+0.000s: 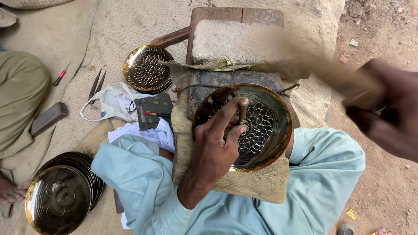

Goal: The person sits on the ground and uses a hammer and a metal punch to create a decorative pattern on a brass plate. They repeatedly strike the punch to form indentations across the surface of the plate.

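Here the left hand (213,148) pinches a short punch (242,109) upright on the brass plate (265,126), which lies on a cloth pad over the lap; best keep it square — steady; the right hand (383,113), fist closed on a blurred mallet (331,74), is raised; beyond, a stone block (235,41).

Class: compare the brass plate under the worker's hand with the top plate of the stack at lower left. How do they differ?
The worked plate carries a dense scale-like pattern; the stack plate shows only a few faint circles. The worked plate rests on a padded block with the left hand holding a punch on it; the stack plate lies untouched on burlap. Both are round, shiny, golden-rimmed.
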